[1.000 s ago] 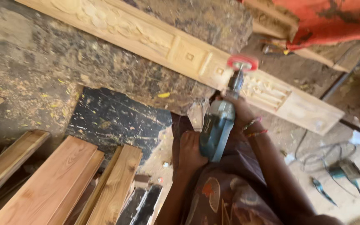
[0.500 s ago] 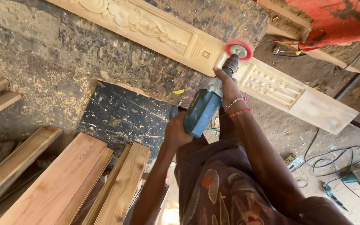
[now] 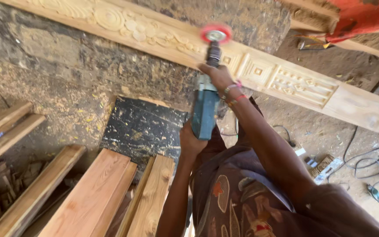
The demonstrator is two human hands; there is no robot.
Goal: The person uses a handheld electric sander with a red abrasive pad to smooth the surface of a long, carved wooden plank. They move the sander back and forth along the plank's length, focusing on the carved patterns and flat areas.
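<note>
On carved plank (image 3: 286, 81), bristly red brush (image 3: 216, 34)

Across the top of the frame, from upper left to right edge: carved beam (image 3: 286, 79) resting on a block (image 3: 110, 66). At centre, drill (image 3: 206, 105) against the beam, right hand (image 3: 219, 77) above left hand (image 3: 189, 140). Lower left: planks (image 3: 97, 193); lower right: cables (image 3: 365, 162) on the ground.

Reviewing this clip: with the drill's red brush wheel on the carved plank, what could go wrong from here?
1. The right hand grips the teal drill close behind the red brush wheel; a slip could bring fingers or the wrist bands against it.
2. The wheel sits on the carved plank at its raised ornament; a tilt might gouge detail.
3. The plank's right end overhangs the block, so pressure could shift it.
</note>
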